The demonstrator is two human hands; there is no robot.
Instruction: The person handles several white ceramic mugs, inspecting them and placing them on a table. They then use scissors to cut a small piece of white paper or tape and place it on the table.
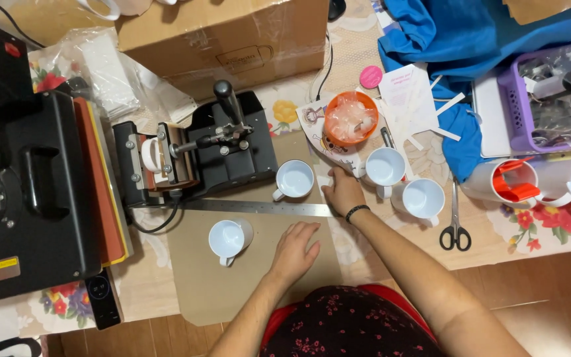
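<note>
We are resting our left hand point(297, 248) open-palmed on cardboard point(259, 277), right hand point(342, 192) open, pinning the printed sheet point(322, 135) beside the twelve-o'clock mug point(296, 179); keeping it flat looks wise.

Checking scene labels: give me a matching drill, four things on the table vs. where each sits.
Things:
1. scissors
2. orange bowl
3. metal ruler
4. purple basket

Places:
A. far right, on top of the blue cloth
B. lying across the brown card, its end by the right hand
C. right of the three grouped white mugs
D. behind the mugs, on a printed sheet

Pairs: 1-C, 2-D, 3-B, 4-A
</note>
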